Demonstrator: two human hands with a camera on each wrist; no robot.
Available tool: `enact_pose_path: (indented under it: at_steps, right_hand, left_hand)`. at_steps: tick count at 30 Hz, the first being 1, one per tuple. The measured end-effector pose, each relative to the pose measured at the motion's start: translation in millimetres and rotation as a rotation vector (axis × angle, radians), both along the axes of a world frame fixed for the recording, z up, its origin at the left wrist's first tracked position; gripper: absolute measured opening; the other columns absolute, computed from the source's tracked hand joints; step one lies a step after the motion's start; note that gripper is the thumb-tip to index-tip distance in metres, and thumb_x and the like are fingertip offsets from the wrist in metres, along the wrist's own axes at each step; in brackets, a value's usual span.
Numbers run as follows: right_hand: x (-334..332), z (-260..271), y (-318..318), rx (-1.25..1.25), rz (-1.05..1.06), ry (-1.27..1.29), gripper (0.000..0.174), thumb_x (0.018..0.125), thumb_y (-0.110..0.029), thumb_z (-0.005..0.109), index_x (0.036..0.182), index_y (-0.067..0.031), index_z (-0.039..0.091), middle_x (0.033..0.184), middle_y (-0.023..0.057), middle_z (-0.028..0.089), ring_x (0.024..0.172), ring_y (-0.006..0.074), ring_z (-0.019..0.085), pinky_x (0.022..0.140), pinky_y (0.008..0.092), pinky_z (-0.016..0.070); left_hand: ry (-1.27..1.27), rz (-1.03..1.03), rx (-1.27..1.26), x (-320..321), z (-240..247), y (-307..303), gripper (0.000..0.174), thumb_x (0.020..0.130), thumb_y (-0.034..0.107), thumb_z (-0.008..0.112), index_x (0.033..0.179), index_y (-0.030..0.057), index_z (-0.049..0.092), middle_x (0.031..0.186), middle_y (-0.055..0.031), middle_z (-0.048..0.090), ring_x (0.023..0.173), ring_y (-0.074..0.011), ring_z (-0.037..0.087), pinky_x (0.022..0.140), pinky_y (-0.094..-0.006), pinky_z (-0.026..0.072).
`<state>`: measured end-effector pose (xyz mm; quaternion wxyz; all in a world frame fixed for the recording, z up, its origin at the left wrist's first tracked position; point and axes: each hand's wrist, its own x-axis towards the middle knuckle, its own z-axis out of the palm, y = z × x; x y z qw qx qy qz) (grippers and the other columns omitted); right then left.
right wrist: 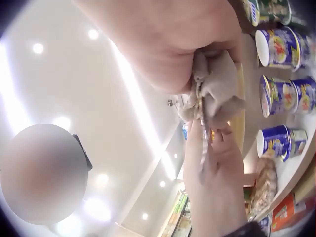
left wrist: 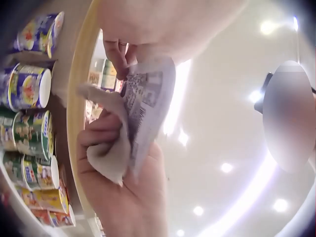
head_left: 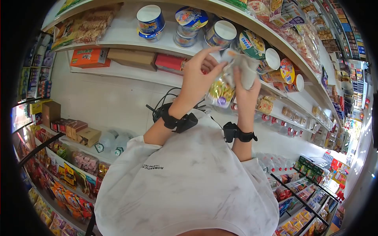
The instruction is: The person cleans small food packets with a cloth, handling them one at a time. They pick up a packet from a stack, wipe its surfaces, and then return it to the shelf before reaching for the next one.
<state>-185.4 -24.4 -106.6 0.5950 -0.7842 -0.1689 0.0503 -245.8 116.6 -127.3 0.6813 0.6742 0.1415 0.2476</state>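
A small snack packet (head_left: 221, 93), clear with yellow-green contents and a purple label, hangs between the two hands in the head view. Its printed back (left wrist: 150, 98) faces the left wrist camera. My left hand (head_left: 198, 74) pinches the packet near its upper edge, thumb reaching toward the other hand. My right hand (head_left: 247, 87) grips a crumpled grey cloth (head_left: 247, 70), thumb on top, pressed up against the packet. In the right wrist view the cloth (right wrist: 219, 86) bunches out of the right fingers, and the packet shows nearly edge-on.
Just beyond the hands runs a shelf (head_left: 118, 44) with several instant noodle tubs (head_left: 151, 19) and bagged goods. Boxes (head_left: 132, 59) sit on the level below. Large water bottles (head_left: 114, 141) and racks of packaged snacks (head_left: 71, 177) stand low on both sides.
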Motion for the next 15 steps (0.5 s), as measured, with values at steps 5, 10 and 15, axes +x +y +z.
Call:
enact_pose_path:
  at_steps: [5, 10, 15]
  right_hand:
    - [-6.0, 1.7, -1.5, -0.03, 0.054, -0.249, 0.031, 0.09, -0.008, 0.067, 0.118, 0.002, 0.061, 0.103, 0.0118, 0.07, 0.09, 0.0177, 0.066, 0.082, 0.0303, 0.0494]
    - [-28.7, -11.8, 7.9, -0.229, 0.216, -0.08, 0.045, 0.088, -0.004, 0.064, 0.131, 0.0034, 0.052, 0.133, 0.0229, 0.055, 0.125, 0.0344, 0.053, 0.102, 0.0391, 0.0412]
    - [-33.3, -11.8, 22.4, -0.172, 0.361, -0.184, 0.051, 0.09, -0.005, 0.063, 0.137, 0.004, 0.047, 0.146, 0.0244, 0.043, 0.142, 0.0363, 0.035, 0.113, 0.0417, 0.03]
  left_hand:
    - [0.066, -0.299, -0.197, 3.9, 10.1, -12.2, 0.047, 0.1, 0.029, 0.055, 0.133, -0.0037, 0.048, 0.113, -0.0141, 0.065, 0.1, -0.0143, 0.062, 0.082, -0.0263, 0.0488]
    - [0.095, -0.391, -0.58, 6.7, -5.5, -15.0, 0.048, 0.102, 0.039, 0.048, 0.129, 0.0004, 0.052, 0.117, -0.0081, 0.062, 0.111, -0.0144, 0.056, 0.096, -0.028, 0.0412]
    - [0.021, -0.344, -0.888, -10.9, -28.6, -4.5, 0.04, 0.101, 0.038, 0.05, 0.124, 0.0047, 0.055, 0.116, -0.0043, 0.061, 0.111, -0.0151, 0.057, 0.098, -0.0306, 0.0414]
